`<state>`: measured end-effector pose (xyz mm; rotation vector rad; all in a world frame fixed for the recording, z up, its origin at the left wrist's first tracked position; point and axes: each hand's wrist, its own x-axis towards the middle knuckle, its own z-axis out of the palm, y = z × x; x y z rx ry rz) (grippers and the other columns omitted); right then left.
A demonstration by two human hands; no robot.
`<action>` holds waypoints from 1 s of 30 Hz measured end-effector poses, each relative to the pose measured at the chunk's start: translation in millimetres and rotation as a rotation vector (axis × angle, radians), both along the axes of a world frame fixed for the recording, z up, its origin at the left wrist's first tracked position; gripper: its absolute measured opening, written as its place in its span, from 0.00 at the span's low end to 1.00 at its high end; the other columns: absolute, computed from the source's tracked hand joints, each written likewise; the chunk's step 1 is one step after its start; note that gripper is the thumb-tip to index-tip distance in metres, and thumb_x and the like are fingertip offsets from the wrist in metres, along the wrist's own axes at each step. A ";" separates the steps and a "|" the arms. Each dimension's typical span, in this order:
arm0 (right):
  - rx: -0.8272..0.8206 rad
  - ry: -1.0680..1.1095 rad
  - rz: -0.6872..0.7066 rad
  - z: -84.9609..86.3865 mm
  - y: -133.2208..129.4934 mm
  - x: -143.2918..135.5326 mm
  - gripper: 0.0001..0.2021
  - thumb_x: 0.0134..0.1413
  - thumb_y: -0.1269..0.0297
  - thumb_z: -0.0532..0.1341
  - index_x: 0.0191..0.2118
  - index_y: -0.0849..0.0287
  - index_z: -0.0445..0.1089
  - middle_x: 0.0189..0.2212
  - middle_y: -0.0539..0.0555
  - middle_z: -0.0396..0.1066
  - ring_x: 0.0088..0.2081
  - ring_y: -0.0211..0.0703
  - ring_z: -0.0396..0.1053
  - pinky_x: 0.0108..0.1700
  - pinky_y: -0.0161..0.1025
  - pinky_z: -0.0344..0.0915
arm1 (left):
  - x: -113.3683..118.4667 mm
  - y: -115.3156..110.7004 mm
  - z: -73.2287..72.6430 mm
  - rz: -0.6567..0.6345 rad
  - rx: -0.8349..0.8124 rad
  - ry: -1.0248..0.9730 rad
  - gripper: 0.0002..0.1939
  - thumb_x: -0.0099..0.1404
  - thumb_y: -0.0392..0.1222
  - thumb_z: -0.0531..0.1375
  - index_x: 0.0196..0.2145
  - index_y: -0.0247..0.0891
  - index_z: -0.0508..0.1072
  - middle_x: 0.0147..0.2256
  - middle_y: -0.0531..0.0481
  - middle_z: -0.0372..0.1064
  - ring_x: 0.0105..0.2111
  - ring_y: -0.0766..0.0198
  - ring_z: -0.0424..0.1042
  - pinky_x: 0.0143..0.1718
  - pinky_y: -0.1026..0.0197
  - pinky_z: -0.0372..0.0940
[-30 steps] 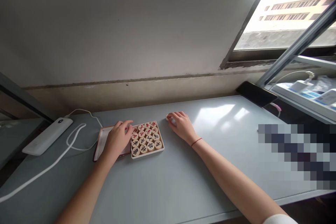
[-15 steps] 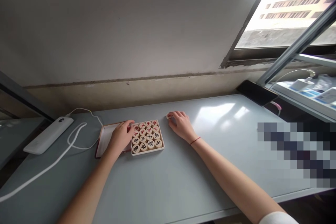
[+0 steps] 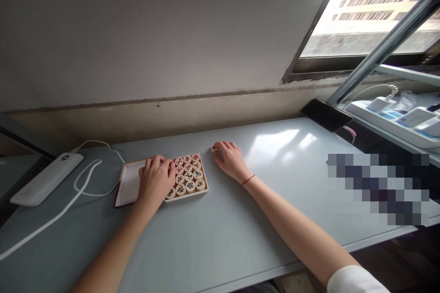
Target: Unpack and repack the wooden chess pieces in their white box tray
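Observation:
A white-rimmed box (image 3: 187,196) holds rows of round xiangqi pieces (image 3: 190,186), some with red characters and some with black. Over its left edge lies my left hand (image 3: 156,177), fingers bent down onto the upper left pieces and hiding them; whatever the fingertips grip is out of sight. The box's opened lid (image 3: 129,183) spreads out to the left, partly under that hand. On the desk beyond the box's right side, my right hand (image 3: 231,158) pinches a single xiangqi piece (image 3: 214,148) with a red character between thumb and fingers.
The grey desk (image 3: 220,247) runs back to the wall. A white power bank (image 3: 48,178) with a looped white cable (image 3: 62,213) is at the left. At the back right a dark phone (image 3: 326,115) leans by the metal post, near a shelf with a power strip (image 3: 388,121).
My left hand has moved right from the box's upper left corner and now covers more of the left pieces. My right hand still holds its piece. The whole view has shifted slightly.

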<state>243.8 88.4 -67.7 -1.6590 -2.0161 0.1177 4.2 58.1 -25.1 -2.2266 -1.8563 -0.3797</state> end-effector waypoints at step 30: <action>0.006 0.015 0.001 -3.5 0.2 1.2 0.12 0.56 0.68 0.55 0.46 0.56 0.66 0.45 0.57 0.71 0.47 0.55 0.63 0.45 0.48 0.61 | -10.1 8.5 -6.1 -0.116 -0.075 -0.324 0.08 0.64 0.38 0.51 0.31 0.39 0.69 0.34 0.48 0.71 0.36 0.56 0.70 0.39 0.57 0.63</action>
